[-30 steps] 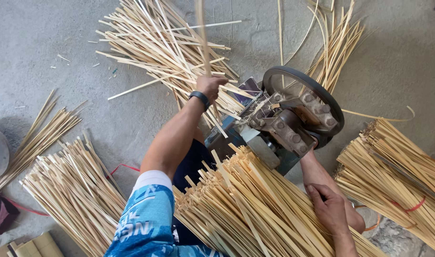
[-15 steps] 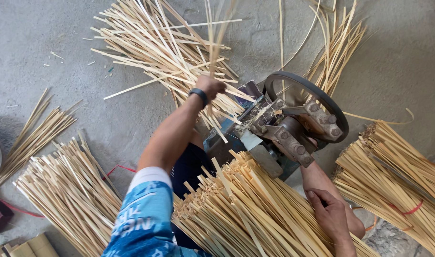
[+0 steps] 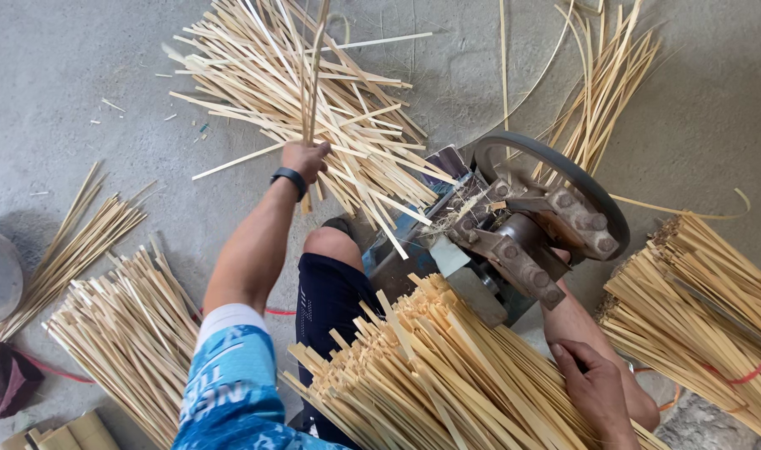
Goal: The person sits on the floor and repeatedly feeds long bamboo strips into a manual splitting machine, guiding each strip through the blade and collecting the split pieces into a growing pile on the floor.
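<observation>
My left hand [image 3: 304,158], with a black wristband, is closed around a few thin bamboo strips [image 3: 314,75] that rise upright over a loose heap of split bamboo strips [image 3: 314,108] on the concrete floor. My right hand [image 3: 593,387] rests at the lower right on a thick bundle of bamboo sticks [image 3: 447,375] lying across my lap, fingers curled on the sticks. Between the hands stands a metal splitting machine [image 3: 522,242] with a dark round wheel [image 3: 555,171].
A tied bundle of sticks [image 3: 705,308] lies at the right edge, another bundle [image 3: 130,333] at the lower left, a thinner sheaf [image 3: 72,250] beside it. Long strips [image 3: 605,83] fan out beyond the machine. A dark red cloth [image 3: 14,379] lies at far left.
My left hand has moved left, away from the machine, and lifted a few strips upright from the heap. My right hand has stayed on the lap bundle.
</observation>
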